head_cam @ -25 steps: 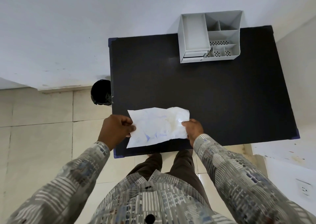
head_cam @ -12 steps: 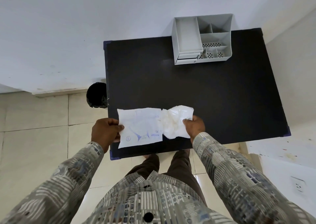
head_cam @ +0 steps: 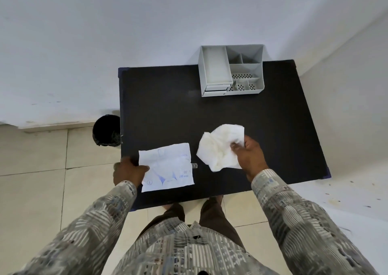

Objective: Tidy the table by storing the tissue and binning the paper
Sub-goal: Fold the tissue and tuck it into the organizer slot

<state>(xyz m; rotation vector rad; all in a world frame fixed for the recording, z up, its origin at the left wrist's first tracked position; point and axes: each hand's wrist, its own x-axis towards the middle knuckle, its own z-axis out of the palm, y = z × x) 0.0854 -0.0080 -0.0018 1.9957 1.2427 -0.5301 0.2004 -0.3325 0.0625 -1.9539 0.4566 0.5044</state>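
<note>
Holding one item in each hand, we stand at the near edge of the black table [head_cam: 210,117] with both pieces lifted just over it. Furthest left, the black bin [head_cam: 106,130] sits on the floor against the table's left side, its mouth open toward us. Our left hand [head_cam: 129,172] pinches the left edge of the printed paper [head_cam: 168,167], thumb on top and the other fingers hidden beneath, so we cannot tell how they lie. The sheet is flat and light, so we judge it best to crumple it a little before carrying it left, then release it right over the bin's mouth so it does not drift onto the tiles. To the right, well apart from the paper, our right hand [head_cam: 249,159] has its fingers curled into the near right side of the crumpled white tissue [head_cam: 219,146]. At the far side stands the grey organiser [head_cam: 231,71]; its long left compartment looks the roomiest, so we would fold the tissue smaller and press it in there.
</note>
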